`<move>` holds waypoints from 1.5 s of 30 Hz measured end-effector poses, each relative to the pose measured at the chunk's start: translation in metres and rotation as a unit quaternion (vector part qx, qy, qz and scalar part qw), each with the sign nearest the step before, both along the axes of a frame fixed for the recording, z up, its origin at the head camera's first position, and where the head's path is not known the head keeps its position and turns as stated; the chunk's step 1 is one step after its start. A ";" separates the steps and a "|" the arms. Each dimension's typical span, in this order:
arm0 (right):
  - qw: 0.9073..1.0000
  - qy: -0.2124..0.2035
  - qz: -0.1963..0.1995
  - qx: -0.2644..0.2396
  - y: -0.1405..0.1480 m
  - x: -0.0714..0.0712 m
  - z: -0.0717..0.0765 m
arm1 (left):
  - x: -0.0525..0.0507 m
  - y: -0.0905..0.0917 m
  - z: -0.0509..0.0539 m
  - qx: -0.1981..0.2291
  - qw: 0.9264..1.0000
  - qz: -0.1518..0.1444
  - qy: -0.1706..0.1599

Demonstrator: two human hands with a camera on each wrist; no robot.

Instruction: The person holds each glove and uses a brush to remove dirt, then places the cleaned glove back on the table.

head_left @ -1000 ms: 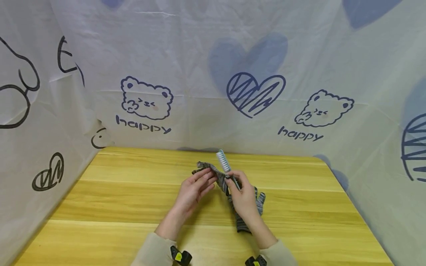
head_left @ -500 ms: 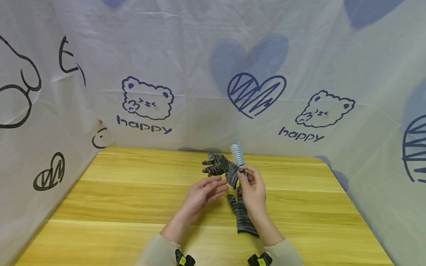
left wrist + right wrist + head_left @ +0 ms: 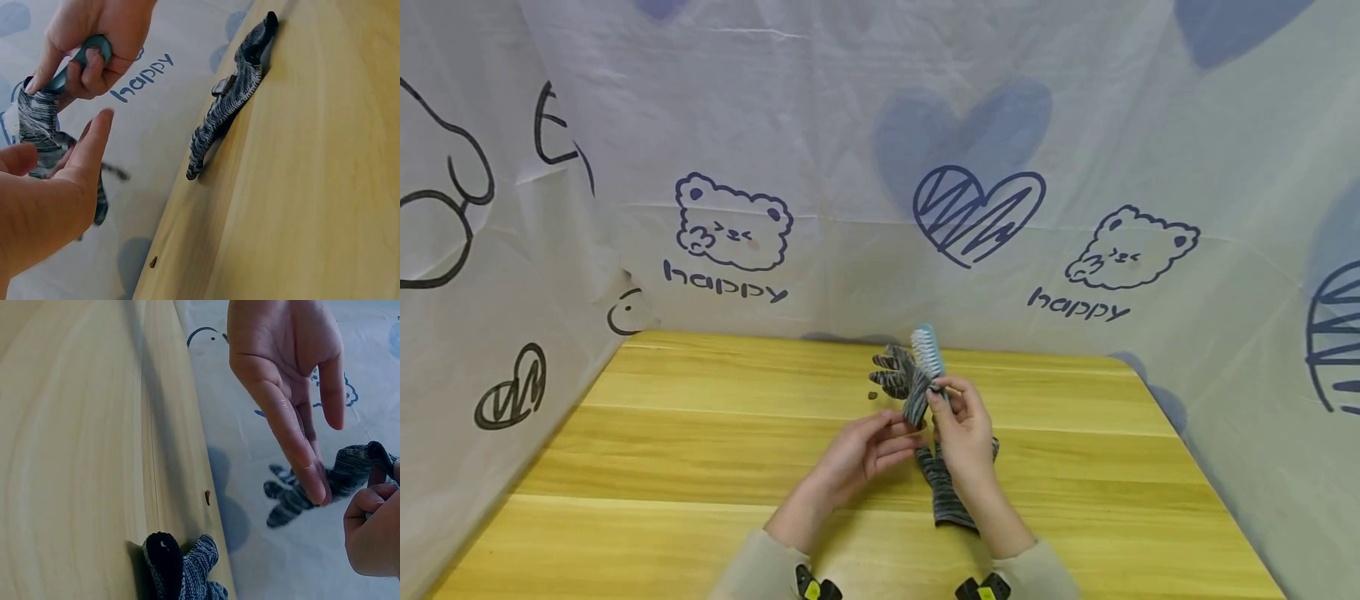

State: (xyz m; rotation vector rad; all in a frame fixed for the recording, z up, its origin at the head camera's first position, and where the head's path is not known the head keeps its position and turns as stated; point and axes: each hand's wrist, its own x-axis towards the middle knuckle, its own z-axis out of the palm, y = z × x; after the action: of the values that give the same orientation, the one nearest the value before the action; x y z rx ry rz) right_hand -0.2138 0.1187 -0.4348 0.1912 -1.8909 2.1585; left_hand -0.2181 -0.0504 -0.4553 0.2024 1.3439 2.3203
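My right hand (image 3: pixel 964 425) grips a blue-handled brush (image 3: pixel 927 350), its white bristles upward. The same hand pinches the cuff of a grey-and-black striped knit glove (image 3: pixel 916 400), which hangs off to the left with its fingers spread. In the left wrist view, the curled fingers wrap the brush's teal handle (image 3: pixel 97 53). My left hand (image 3: pixel 857 458) is at the hanging glove with fingers extended; in the right wrist view those fingers (image 3: pixel 294 437) overlap the glove (image 3: pixel 347 472). A second striped glove (image 3: pixel 951 496) lies on the table beneath my right forearm, partly hidden.
The wooden table (image 3: pixel 662 450) ends at a white printed cloth (image 3: pixel 850 250) behind it, with more cloth at both sides. A small dark bit (image 3: pixel 872 396) shows on the table, left of the raised glove.
The brush and held glove moved right and up, then slightly back left. The glove's fingers came into view as my left hand slid off them toward the cuff side.
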 end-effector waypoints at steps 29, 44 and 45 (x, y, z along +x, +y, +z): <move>0.992 -0.058 -0.008 0.115 -0.008 -0.005 -0.022 | -0.008 -0.008 0.005 0.038 0.979 0.192 -0.057; 0.989 -0.060 0.000 0.136 -0.004 -0.005 -0.018 | -0.012 -0.018 0.003 -0.012 0.973 0.229 -0.011; 0.989 -0.058 -0.002 0.135 -0.003 -0.005 -0.017 | -0.013 -0.020 0.003 -0.020 0.972 0.233 -0.005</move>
State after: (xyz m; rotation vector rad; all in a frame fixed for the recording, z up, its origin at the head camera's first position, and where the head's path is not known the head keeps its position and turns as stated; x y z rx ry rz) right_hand -0.2186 0.1155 -0.4517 0.1154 -2.2445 1.9422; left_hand -0.2309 -0.0701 -0.4519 -0.1565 1.5641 2.6602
